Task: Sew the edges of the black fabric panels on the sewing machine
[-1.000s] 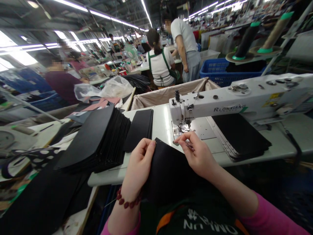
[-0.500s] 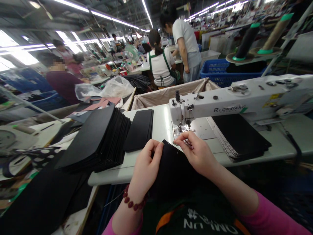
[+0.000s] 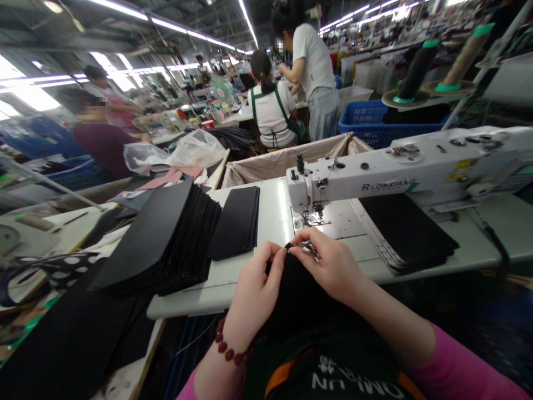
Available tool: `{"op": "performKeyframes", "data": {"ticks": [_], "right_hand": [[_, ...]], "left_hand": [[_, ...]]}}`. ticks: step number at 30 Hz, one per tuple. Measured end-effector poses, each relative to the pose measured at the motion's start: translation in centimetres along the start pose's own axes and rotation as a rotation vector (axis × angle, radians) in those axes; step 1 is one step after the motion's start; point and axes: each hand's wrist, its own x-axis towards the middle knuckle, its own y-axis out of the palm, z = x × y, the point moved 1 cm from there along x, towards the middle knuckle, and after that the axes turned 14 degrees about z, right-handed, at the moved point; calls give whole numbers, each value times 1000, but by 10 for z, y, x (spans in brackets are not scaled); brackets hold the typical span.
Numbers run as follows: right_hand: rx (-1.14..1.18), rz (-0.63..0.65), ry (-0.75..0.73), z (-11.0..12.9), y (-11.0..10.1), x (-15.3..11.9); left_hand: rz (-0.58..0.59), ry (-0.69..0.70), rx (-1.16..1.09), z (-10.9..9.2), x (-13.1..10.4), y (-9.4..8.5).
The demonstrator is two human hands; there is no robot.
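Observation:
My left hand (image 3: 260, 289) is closed, thumb and fingers pinching the upper corner of a black flat panel (image 3: 297, 289). The panel slopes down toward my lap, and its lower part merges with my dark apron. My right hand (image 3: 328, 264) is also closed, its thumb and forefinger pinched at the same corner, close to the left fingertips. A small shiny bit shows under the right fingers; I cannot make out what it is. Just beyond both hands stands a white sewing machine (image 3: 353, 180), its presser foot above a metal plate (image 3: 341, 219).
A tall stack of black panels (image 3: 154, 233) and a smaller stack (image 3: 236, 222) lie left on the table (image 3: 183, 303). Another stack (image 3: 410, 228) sits under the machine arm. Thread cones (image 3: 420, 72), a blue basket (image 3: 362, 119) and co-workers (image 3: 272, 111) are beyond.
My right hand has moved left, bringing its fingertips to the panel's corner beside the left ones. The left hand has shifted slightly right and down, still pinching the panel.

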Motion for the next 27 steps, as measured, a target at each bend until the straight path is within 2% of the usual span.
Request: {"op": "performKeyframes", "data": {"ticks": [3,7,12,15,21,24,27], "right_hand": [[-45,17,-1,0,0,2],[-30,-39,70,-5,-6,0],[11,52,24,-6,-5,-6],[2,62,9,-4,-3,-8],[22,52,73,-7,-7,-3],[42,-8,108,-10,-10,-3],[115,-6,115,-13,-12,-9]], "left_hand": [[8,18,25,-1,-1,2],[4,9,54,0,-1,1],[30,19,58,2,1,2],[39,41,89,3,1,4],[72,111,214,5,4,6],[52,141,250,7,3,5],[39,225,305,12,1,6]]}}
